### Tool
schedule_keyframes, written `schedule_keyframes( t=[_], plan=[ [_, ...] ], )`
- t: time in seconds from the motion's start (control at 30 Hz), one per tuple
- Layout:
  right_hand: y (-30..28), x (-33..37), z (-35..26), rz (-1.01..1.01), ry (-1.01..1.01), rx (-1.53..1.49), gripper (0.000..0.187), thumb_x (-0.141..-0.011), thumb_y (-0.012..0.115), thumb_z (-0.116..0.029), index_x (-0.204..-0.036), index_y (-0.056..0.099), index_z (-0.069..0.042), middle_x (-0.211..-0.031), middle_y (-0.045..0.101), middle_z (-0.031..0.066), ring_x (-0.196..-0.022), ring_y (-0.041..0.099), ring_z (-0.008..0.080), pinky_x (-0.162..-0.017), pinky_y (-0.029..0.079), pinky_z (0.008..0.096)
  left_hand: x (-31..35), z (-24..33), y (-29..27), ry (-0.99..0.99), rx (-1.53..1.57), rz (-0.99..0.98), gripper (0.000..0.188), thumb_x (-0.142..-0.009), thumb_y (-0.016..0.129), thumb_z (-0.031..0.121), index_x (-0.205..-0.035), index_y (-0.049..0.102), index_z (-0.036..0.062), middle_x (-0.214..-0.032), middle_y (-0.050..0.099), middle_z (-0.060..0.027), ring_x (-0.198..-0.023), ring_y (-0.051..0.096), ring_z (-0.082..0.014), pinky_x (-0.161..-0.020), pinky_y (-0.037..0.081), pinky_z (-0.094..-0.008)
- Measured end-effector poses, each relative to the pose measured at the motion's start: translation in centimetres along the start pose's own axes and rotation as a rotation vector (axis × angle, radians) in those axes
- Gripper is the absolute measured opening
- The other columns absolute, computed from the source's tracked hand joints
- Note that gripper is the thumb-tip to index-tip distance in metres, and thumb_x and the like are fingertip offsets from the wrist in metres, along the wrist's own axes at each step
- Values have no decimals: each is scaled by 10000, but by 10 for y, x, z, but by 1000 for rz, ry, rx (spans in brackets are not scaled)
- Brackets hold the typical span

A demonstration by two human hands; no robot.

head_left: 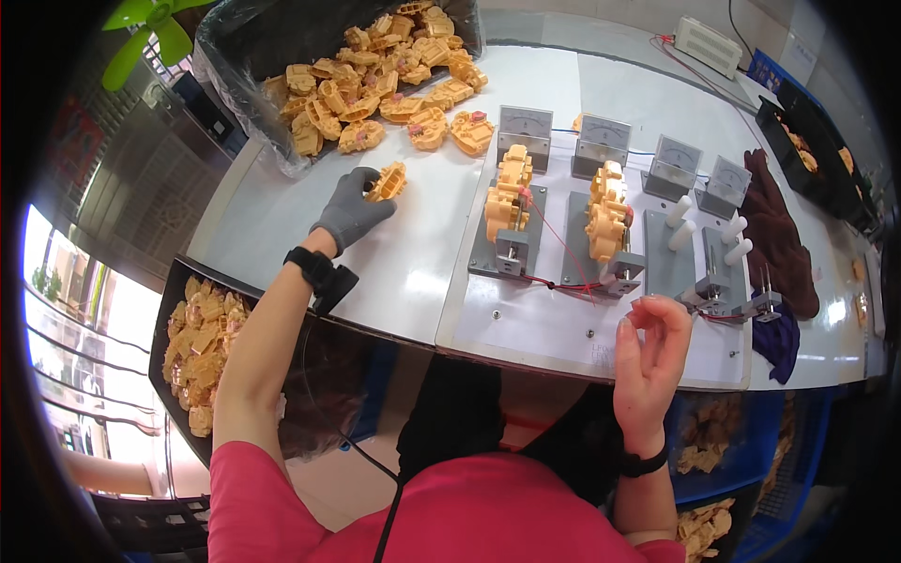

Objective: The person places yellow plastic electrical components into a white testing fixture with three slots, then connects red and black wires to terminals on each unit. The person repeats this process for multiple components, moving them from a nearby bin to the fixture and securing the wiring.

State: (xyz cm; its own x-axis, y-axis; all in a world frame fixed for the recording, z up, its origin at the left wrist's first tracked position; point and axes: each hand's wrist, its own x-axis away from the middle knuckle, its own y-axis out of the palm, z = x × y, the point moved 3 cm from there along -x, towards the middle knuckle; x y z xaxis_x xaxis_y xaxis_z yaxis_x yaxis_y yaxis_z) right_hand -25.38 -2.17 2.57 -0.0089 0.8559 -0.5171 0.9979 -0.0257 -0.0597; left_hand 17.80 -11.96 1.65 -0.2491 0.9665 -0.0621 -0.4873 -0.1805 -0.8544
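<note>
My left hand (353, 210), in a grey glove, grips a yellow plastic housing (387, 182) by its left side on the white table. My bare right hand (651, 340) hangs over the table's front edge, fingers bent and apart, with nothing visible in it. Beyond it stand grey test fixtures; one yellow housing (508, 195) is mounted on the left fixture (513, 253), another housing (608, 214) on the fixture to its right (574, 246). Red wires run along them. The two right-hand fixtures (668, 261) show bare white pegs.
A black lined bin (246, 89) spills yellow housings at the back left. Several analog meters (525, 127) stand behind the fixtures. Dark cloth (781, 239) lies at right. A black crate (167, 361) of yellow parts sits below the table at left, a blue crate (741, 460) below right.
</note>
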Motion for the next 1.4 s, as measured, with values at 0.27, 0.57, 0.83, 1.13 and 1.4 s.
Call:
schedule_keyframes(
  t=[0.27, 0.57, 0.83, 1.13, 1.4],
  plan=[
    [-30, 6, -12, 108, -50, -43, 353, -886, 554, 93, -1220, 489, -3, -1197, 489, 100, -1024, 487, 163, -967, 408, 312, 76, 87, -43, 102, 527, 5, 646, -821, 762, 163, -1362, 437, 24, -1201, 569, -110, -1023, 585, -134, -849, 516, -278],
    [-73, -11, -4, 277, 23, 219, 324, -936, 615, -18, -1253, 553, -30, -1174, 525, 50, -1019, 505, 138, -918, 426, 290, 119, 187, -41, 462, 573, 63, 555, -834, 746, 44, -1316, 474, 52, -1165, 609, -63, -1059, 595, -120, -931, 495, -278],
    [-73, -13, 3, 231, 4, 254, 317, -927, 632, -38, -1240, 582, -41, -1116, 552, 57, -985, 534, 154, -883, 449, 293, 121, 224, -32, 273, 644, -260, 552, -875, 754, 87, -1368, 511, 41, -1276, 615, -60, -1137, 597, -135, -982, 492, -298],
    [-74, -11, 2, 232, 20, 179, 340, -913, 651, -21, -1248, 591, -37, -1090, 567, 62, -961, 548, 159, -875, 458, 296, 120, 221, -28, 438, 906, -455, 454, -950, 613, 103, -1380, 487, 30, -1335, 567, -129, -1191, 612, -257, -985, 538, -417],
    [-76, -11, 1, 216, -4, 189, 345, -911, 651, -15, -1251, 598, -39, -1106, 578, 68, -975, 565, 166, -872, 472, 303, 115, 244, -16, 293, 1272, -404, 405, -951, 646, 120, -1322, 512, 32, -1234, 607, -134, -1143, 632, -238, -973, 539, -402]
  ],
)
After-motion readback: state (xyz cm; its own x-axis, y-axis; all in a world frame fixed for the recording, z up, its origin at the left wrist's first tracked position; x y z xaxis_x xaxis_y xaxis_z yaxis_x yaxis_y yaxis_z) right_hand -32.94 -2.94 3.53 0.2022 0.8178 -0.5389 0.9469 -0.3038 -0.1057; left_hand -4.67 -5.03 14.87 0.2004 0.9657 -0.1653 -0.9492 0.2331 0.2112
